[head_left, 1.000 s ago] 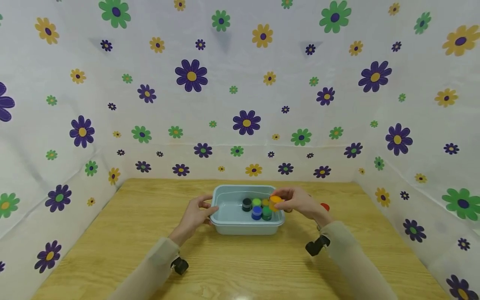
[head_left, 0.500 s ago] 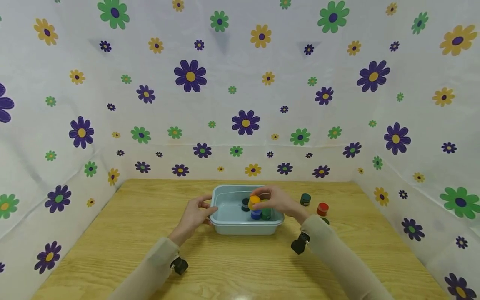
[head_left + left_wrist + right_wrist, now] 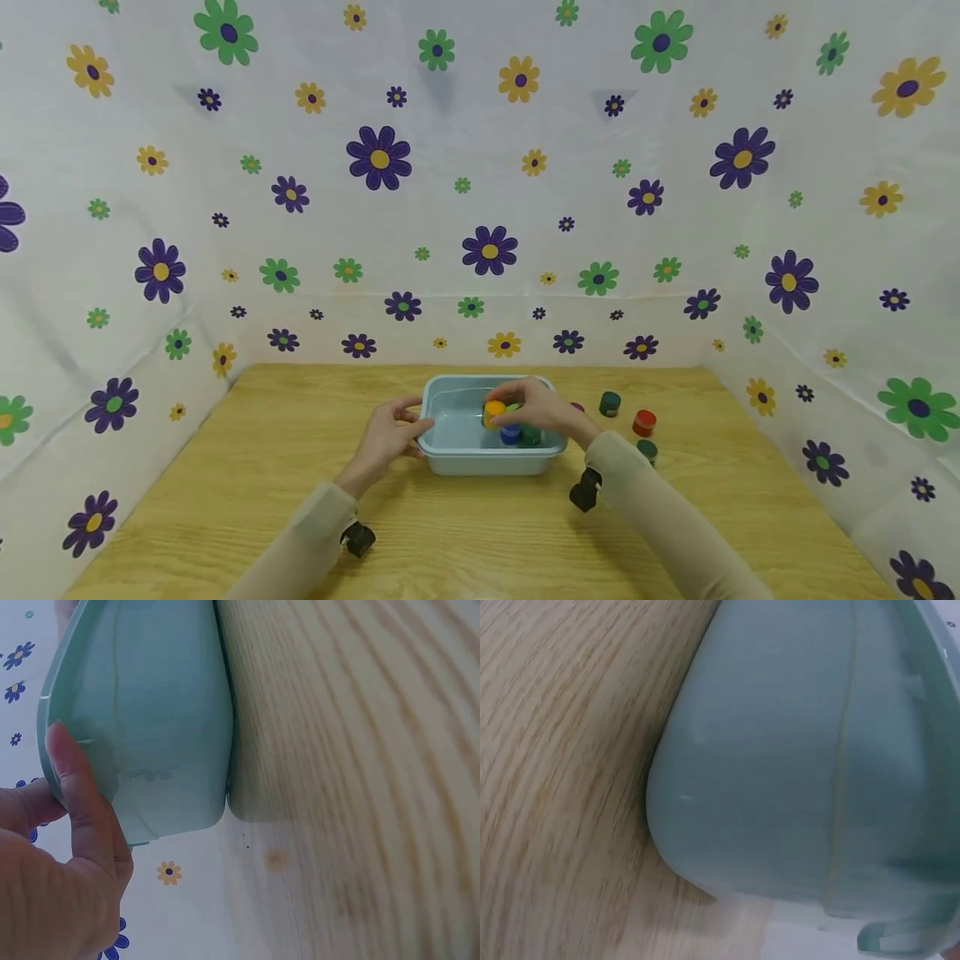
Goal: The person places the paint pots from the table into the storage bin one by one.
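A light blue plastic bin point(image 3: 491, 464) stands on the wooden table in the head view. At its left end my left hand point(image 3: 386, 437) grips the rim; in the left wrist view, the thumb lies along the edge of the bin point(image 3: 172, 712). My right hand point(image 3: 540, 406) reaches over the right side, pinching a small orange paint pot point(image 3: 493, 412) low inside the bin. Beside that pot sit a blue pot point(image 3: 511, 434) and a green pot point(image 3: 530, 434). The right hand partly covers the pots. The right wrist view shows mostly the bin's outer wall point(image 3: 757, 765).
To the right of the bin stand a dark green pot point(image 3: 610, 404), a red pot point(image 3: 644, 422) and another dark green pot point(image 3: 647, 452). A purple pot point(image 3: 577, 407) shows partly behind the right wrist. Flower-printed cloth point(image 3: 480, 208) surrounds the table's back and sides.
My right hand has carried the orange pot left from the bin's right end and lowered it into the bin. Pots behind that arm have come into view. The left hand keeps its grip.
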